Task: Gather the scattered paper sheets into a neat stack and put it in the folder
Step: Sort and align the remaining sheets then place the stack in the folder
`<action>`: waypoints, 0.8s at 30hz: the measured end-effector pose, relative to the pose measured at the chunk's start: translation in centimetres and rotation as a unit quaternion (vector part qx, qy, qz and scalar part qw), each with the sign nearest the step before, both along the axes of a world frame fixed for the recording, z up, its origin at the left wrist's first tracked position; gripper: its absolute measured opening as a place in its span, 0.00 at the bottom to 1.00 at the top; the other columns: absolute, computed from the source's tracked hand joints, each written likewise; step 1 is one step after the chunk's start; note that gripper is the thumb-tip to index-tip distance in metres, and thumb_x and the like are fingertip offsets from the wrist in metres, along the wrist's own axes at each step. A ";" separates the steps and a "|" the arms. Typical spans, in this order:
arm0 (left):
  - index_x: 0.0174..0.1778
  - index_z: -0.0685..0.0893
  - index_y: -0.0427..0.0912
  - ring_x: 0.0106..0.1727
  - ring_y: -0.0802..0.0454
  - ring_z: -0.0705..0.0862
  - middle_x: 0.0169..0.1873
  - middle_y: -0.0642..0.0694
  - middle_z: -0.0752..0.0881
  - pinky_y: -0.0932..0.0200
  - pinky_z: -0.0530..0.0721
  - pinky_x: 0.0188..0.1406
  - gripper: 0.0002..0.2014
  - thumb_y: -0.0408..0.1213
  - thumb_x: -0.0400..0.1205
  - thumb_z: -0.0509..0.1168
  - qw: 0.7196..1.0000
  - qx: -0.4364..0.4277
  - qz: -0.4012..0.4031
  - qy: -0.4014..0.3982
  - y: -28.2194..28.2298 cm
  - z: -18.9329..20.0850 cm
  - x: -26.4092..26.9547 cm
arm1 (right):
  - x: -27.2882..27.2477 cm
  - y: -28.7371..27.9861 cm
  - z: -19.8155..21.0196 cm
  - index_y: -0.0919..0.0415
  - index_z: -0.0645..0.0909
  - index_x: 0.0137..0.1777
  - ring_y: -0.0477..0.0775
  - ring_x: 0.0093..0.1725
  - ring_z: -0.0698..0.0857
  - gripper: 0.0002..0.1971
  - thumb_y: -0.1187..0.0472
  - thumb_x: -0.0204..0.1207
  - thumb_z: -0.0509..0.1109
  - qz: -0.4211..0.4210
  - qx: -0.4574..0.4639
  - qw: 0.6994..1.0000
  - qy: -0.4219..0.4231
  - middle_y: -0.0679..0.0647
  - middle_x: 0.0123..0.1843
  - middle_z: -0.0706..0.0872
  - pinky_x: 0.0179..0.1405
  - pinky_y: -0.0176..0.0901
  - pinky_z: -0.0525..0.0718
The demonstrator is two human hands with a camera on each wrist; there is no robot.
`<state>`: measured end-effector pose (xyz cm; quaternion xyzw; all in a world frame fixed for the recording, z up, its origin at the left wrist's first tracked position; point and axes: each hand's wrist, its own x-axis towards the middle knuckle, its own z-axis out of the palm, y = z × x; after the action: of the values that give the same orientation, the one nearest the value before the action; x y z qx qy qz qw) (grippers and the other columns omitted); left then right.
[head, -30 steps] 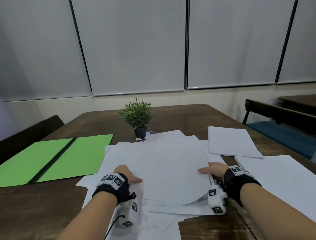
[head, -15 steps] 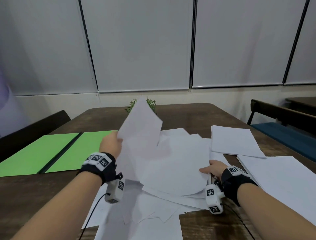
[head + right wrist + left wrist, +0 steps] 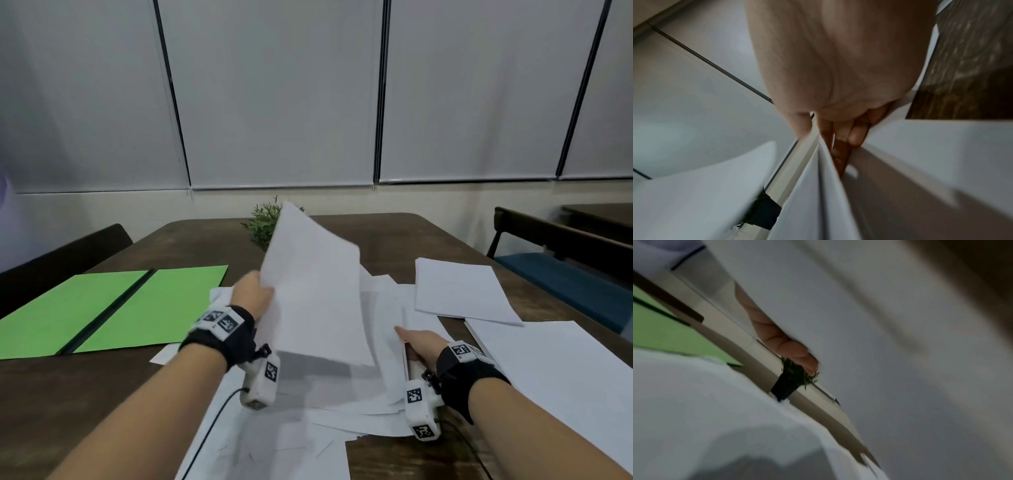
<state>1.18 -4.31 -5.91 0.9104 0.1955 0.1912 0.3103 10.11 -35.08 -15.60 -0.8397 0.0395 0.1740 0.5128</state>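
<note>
White paper sheets [image 3: 342, 404] lie in a loose overlapping pile on the brown table [image 3: 394, 240] in front of me. My left hand [image 3: 260, 294] grips the left edge of a raised sheet [image 3: 315, 291], which stands tilted above the pile. In the left wrist view a finger [image 3: 781, 340] curls behind that sheet [image 3: 900, 353]. My right hand [image 3: 411, 339] pinches the pile's right edge, thumb on top. Its fingers [image 3: 857, 134] are slipped between sheets [image 3: 920, 146]. The green folder [image 3: 137, 308] lies open and flat at the left.
A small potted plant [image 3: 262, 224] stands behind the raised sheet. More sheets lie apart at the right [image 3: 459, 294] and near the right table edge [image 3: 565, 377]. A dark chair [image 3: 68, 253] stands at the left, a blue-seated bench [image 3: 565, 284] at the right.
My left hand has lifted a sheet off the pile's left side and swung it upright toward the middle. The right hand has stayed at the pile's right edge.
</note>
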 end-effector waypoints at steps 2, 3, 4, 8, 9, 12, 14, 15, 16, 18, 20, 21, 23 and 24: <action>0.63 0.78 0.32 0.64 0.39 0.80 0.62 0.36 0.83 0.57 0.75 0.58 0.14 0.34 0.83 0.61 0.998 0.002 -0.024 0.065 -1.9 -2.5 0.1 | 0.3 -0.2 -0.1 0.59 0.79 0.40 0.49 0.22 0.61 0.27 0.36 0.80 0.56 -0.035 0.059 0.997 0.023 0.47 0.18 0.66 0.26 0.42 0.54; 0.65 0.77 0.32 0.67 0.39 0.78 0.65 0.35 0.80 0.57 0.73 0.62 0.16 0.34 0.83 0.61 0.995 -0.001 -0.037 0.091 -2.7 -3.8 0.2 | 0.4 -0.2 -0.1 0.57 0.80 0.40 0.48 0.22 0.61 0.29 0.31 0.78 0.54 -0.028 0.067 0.997 0.032 0.46 0.18 0.66 0.27 0.42 0.54; 0.67 0.75 0.31 0.70 0.40 0.76 0.68 0.35 0.78 0.57 0.71 0.65 0.17 0.34 0.84 0.60 0.991 -0.006 -0.049 0.123 -3.6 -4.9 0.4 | 0.2 -0.2 0.1 0.55 0.79 0.38 0.48 0.22 0.64 0.30 0.27 0.72 0.58 -0.018 0.063 0.997 0.034 0.47 0.20 0.69 0.28 0.42 0.58; 0.70 0.73 0.33 0.70 0.39 0.74 0.71 0.35 0.73 0.55 0.72 0.67 0.17 0.33 0.85 0.55 0.972 0.013 -0.050 0.231 -6.1 -7.3 0.6 | 0.0 -0.4 -0.4 0.57 0.83 0.41 0.54 0.41 0.86 0.10 0.53 0.70 0.79 0.085 -0.019 0.996 -0.019 0.56 0.44 0.89 0.50 0.47 0.84; 0.70 0.72 0.34 0.70 0.38 0.73 0.71 0.36 0.70 0.53 0.72 0.68 0.18 0.34 0.84 0.55 0.968 0.019 -0.035 0.247 -6.3 -7.4 0.6 | 0.2 -0.4 -0.8 0.59 0.85 0.45 0.58 0.48 0.88 0.05 0.63 0.71 0.77 0.095 -0.015 0.995 -0.032 0.59 0.50 0.90 0.57 0.49 0.85; 0.73 0.68 0.39 0.73 0.36 0.68 0.72 0.37 0.65 0.49 0.69 0.72 0.26 0.47 0.81 0.60 0.964 0.030 0.000 0.264 -5.8 -7.1 0.4 | -0.5 -0.1 -0.3 0.67 0.83 0.59 0.64 0.53 0.89 0.16 0.77 0.71 0.71 0.082 0.029 0.994 -0.059 0.64 0.55 0.89 0.50 0.47 0.88; 0.76 0.63 0.37 0.74 0.38 0.69 0.73 0.38 0.68 0.49 0.70 0.73 0.40 0.59 0.76 0.66 0.971 -0.035 0.016 0.234 -4.5 -7.2 0.4 | -1.4 0.3 1.4 0.66 0.81 0.61 0.55 0.45 0.89 0.17 0.78 0.74 0.68 0.080 0.081 0.990 -0.082 0.59 0.53 0.89 0.34 0.33 0.84; 0.76 0.60 0.35 0.73 0.39 0.72 0.72 0.38 0.71 0.49 0.71 0.72 0.46 0.62 0.73 0.69 0.975 -0.108 0.014 0.193 -3.7 -7.0 0.4 | -1.8 0.6 2.4 0.64 0.80 0.60 0.49 0.40 0.88 0.16 0.78 0.75 0.67 0.079 0.114 0.986 -0.094 0.57 0.52 0.88 0.28 0.28 0.81; 0.75 0.60 0.33 0.71 0.40 0.75 0.69 0.39 0.74 0.49 0.74 0.70 0.49 0.63 0.70 0.71 0.973 -0.186 0.005 0.139 -2.9 -6.8 0.3 | -2.3 0.9 3.7 0.61 0.79 0.60 0.44 0.35 0.87 0.16 0.77 0.77 0.66 0.082 0.138 0.981 -0.106 0.56 0.51 0.88 0.24 0.27 0.78; 0.68 0.71 0.35 0.63 0.43 0.82 0.61 0.44 0.82 0.49 0.79 0.65 0.45 0.66 0.66 0.73 0.962 -0.269 -0.027 0.026 -1.5 -5.6 0.0 | -3.0 1.9 6.0 0.59 0.78 0.62 0.44 0.34 0.88 0.16 0.76 0.79 0.65 0.102 0.189 0.968 -0.129 0.57 0.53 0.89 0.25 0.31 0.80; 0.57 0.80 0.41 0.58 0.45 0.86 0.55 0.46 0.87 0.46 0.82 0.63 0.30 0.59 0.68 0.74 0.957 -0.272 -0.056 -0.089 -0.5 -3.8 -0.3 | -3.4 3.2 8.2 0.61 0.78 0.63 0.53 0.44 0.90 0.17 0.77 0.78 0.64 0.119 0.225 0.952 -0.171 0.61 0.57 0.89 0.34 0.39 0.86; 0.56 0.80 0.43 0.58 0.45 0.85 0.55 0.46 0.87 0.45 0.82 0.63 0.20 0.50 0.74 0.73 0.952 -0.261 -0.061 -0.145 -0.4 -2.6 -0.6 | -3.4 4.0 9.2 0.60 0.79 0.61 0.58 0.50 0.90 0.18 0.79 0.77 0.63 0.120 0.239 0.944 -0.196 0.62 0.58 0.88 0.41 0.44 0.88; 0.58 0.77 0.45 0.56 0.48 0.84 0.55 0.45 0.85 0.48 0.82 0.62 0.12 0.34 0.80 0.68 0.943 -0.226 -0.063 -0.237 0.1 -0.4 -0.9 | -3.8 5.6 11.2 0.58 0.80 0.60 0.62 0.57 0.88 0.22 0.80 0.73 0.60 0.118 0.258 0.929 -0.238 0.60 0.58 0.89 0.52 0.54 0.88; 0.58 0.76 0.45 0.55 0.49 0.84 0.54 0.46 0.85 0.49 0.81 0.62 0.12 0.31 0.81 0.67 0.935 -0.218 -0.067 -0.272 0.2 0.7 -1.1 | -4.1 6.3 12.1 0.56 0.80 0.61 0.61 0.58 0.88 0.24 0.80 0.72 0.59 0.121 0.263 0.924 -0.250 0.59 0.58 0.89 0.55 0.57 0.87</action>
<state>0.10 -4.15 -5.23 0.7443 0.0794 0.3631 0.5548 6.05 -28.76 -3.45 -0.6890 -0.2396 0.0232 0.6836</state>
